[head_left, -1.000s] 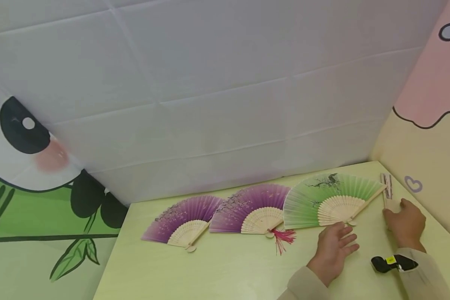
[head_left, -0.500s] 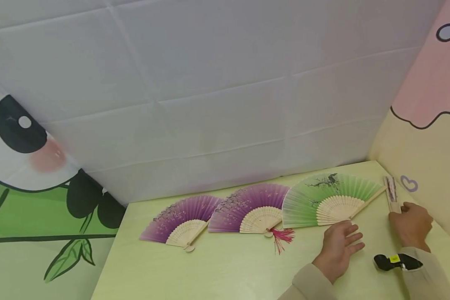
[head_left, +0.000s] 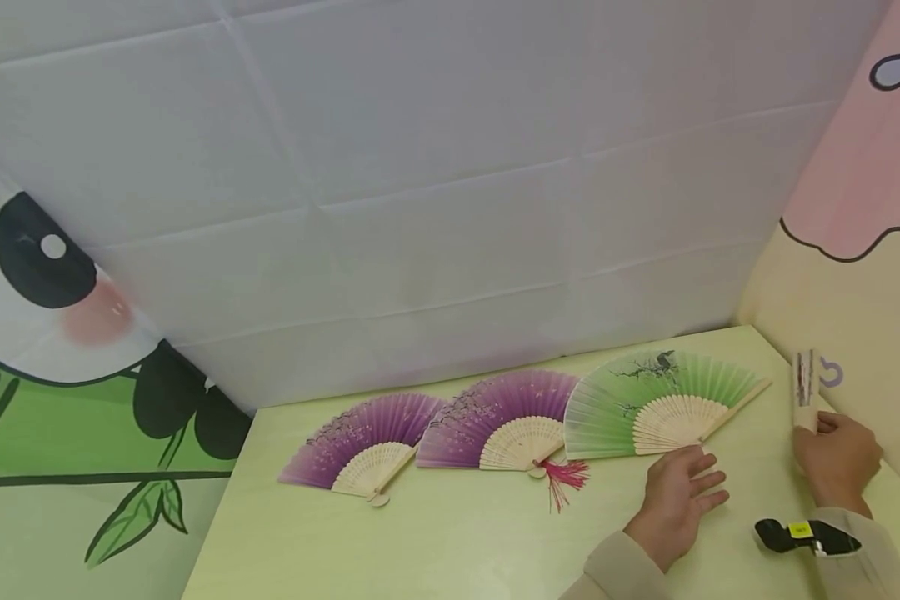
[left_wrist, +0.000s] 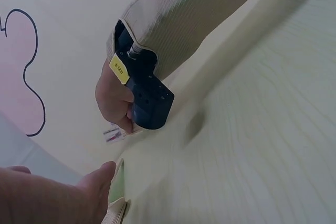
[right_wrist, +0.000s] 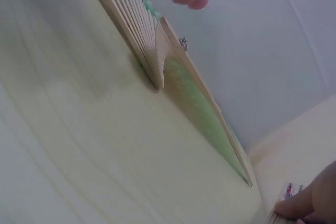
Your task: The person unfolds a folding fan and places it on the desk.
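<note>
My right hand (head_left: 836,458) grips the lower end of a folded hand fan (head_left: 804,387), which points up by the table's right side. In the right wrist view a little of this folded fan (right_wrist: 290,190) shows beyond the curled fingers. My left hand (head_left: 675,504) has its fingers spread, palm turned to the right, just in front of the handle end of an open green hand fan (head_left: 607,417). Whether it touches that fan is unclear. The left wrist view catches its thumb side (left_wrist: 52,195), with the right hand (left_wrist: 113,95) farther off.
Two spread purple fans lie left of the green one: a left purple fan (head_left: 360,433) and a middle purple fan (head_left: 495,408) with a red tassel (head_left: 566,473). They rest on a pale yellow table (head_left: 420,550). A white wall (head_left: 435,208) stands behind it.
My right hand has moved to the right with the folded fan, away from the green fan's edge. My left hand shifted slightly right at first, then stayed. The spread fans lie as before.
</note>
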